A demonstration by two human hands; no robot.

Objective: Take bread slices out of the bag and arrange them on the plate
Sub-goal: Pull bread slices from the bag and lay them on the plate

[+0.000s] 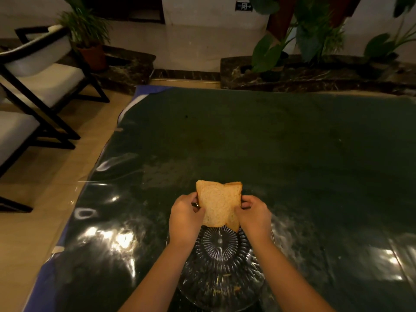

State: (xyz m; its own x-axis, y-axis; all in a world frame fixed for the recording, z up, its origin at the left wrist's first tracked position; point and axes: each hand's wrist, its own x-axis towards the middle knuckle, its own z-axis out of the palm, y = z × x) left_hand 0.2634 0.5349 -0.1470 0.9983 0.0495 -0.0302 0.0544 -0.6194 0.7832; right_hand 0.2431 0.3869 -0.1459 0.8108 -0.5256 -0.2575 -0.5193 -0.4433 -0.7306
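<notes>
Two tan bread slices (218, 204) stand upright, one behind the other, held between both hands above the far edge of a clear ribbed glass plate (221, 273). My left hand (185, 216) grips their left side and my right hand (254, 216) grips their right side. The plate lies on the dark green table cover (270, 143), close to the near edge, with a few crumbs on it. No bag can be made out; a thin clear film may lie around the plate.
The table cover is glossy plastic with bright reflections at left (112, 239) and right (389, 257). Dark-framed chairs (40, 70) stand on the floor to the left. Potted plants (292, 41) line a marble ledge beyond the table's far edge.
</notes>
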